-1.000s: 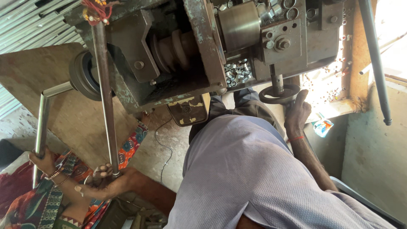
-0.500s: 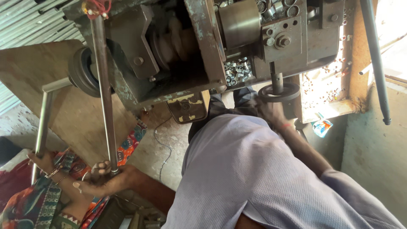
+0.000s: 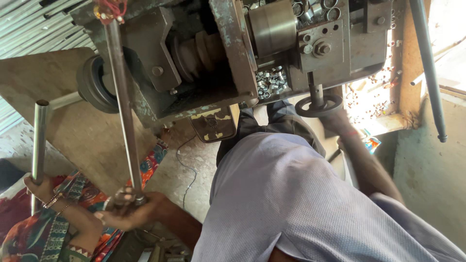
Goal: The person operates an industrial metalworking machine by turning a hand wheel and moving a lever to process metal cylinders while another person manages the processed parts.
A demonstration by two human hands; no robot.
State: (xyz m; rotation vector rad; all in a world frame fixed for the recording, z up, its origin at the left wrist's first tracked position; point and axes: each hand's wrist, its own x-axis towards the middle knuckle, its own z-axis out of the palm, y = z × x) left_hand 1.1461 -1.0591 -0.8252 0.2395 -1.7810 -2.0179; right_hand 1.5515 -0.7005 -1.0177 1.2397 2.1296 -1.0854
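My left hand [image 3: 127, 209] grips the lower end of a long steel rod [image 3: 122, 102] that runs up to the dark, worn lathe-like machine [image 3: 204, 53]. My right hand [image 3: 336, 121], blurred, is closed on the small black handwheel [image 3: 318, 104] under the machine's right side. My lavender shirt [image 3: 291, 204] fills the lower middle. A tray of several small shiny metal rings [image 3: 271, 81] sits in the machine just left of the handwheel.
At lower left another person in colourful patterned cloth [image 3: 43, 233] holds an upright metal tube [image 3: 39, 140] with a bangled hand [image 3: 38, 187]. A dark pulley [image 3: 94, 85] is on the machine's left. A black pole [image 3: 429, 73] leans at the right by a grey wall [image 3: 432, 170].
My right hand has shifted around the handwheel and is now blurred. My left hand stays on the rod's lower end. The other person's hand has slid a little on the tube.
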